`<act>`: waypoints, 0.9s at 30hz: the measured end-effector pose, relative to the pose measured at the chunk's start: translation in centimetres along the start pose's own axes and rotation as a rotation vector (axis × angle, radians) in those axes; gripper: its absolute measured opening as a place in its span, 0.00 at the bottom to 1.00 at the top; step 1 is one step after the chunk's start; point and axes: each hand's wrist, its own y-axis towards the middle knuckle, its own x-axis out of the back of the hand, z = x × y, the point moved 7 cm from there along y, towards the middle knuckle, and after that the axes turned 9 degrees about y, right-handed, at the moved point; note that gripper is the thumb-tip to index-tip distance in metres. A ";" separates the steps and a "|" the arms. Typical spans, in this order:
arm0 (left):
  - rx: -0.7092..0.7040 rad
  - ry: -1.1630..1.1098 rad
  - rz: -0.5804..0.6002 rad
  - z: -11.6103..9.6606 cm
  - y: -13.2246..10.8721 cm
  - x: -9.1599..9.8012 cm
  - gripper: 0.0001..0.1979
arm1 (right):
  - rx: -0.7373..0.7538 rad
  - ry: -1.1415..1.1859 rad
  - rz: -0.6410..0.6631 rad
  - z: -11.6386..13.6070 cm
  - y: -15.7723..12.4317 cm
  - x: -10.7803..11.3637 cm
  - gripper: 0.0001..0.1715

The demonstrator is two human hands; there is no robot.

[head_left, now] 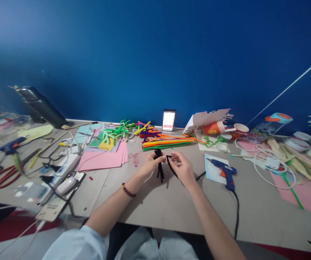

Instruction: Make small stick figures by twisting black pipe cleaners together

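Note:
My left hand (152,163) pinches a small black pipe-cleaner figure (160,172) with a round ball-like top and thin legs hanging down. Close on its right, my right hand (181,167) is closed on a long black pipe cleaner (173,170). One stretch of that pipe cleaner runs behind the right wrist and shows again on the far side. The two hands are a little apart above the table. Just beyond them lies a bundle of orange, yellow and green pipe cleaners (168,143).
A blue glue gun (227,173) rests on light blue paper at right, its cord trailing to the front edge. Pink paper sheets (101,159), a power strip (60,177) and red-handled scissors (5,179) lie left. Paper cups (215,128) and a phone (168,120) are near the blue wall.

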 end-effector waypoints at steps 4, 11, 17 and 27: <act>-0.044 0.059 -0.008 -0.1 0.0 0.0 0.16 | 0.278 -0.226 0.073 2.1 0.1 0.1 0.11; -0.133 0.208 -0.036 -0.2 0.0 -0.1 0.14 | 0.219 -0.122 0.030 1.9 0.2 0.4 0.11; -0.170 0.307 -0.029 -1.0 -0.3 -0.3 0.11 | -0.282 0.327 -0.056 -1.7 0.1 0.2 0.18; -0.047 0.068 0.055 -0.4 -0.6 -0.9 0.12 | -0.590 0.722 0.055 -2.2 -0.5 -1.3 0.16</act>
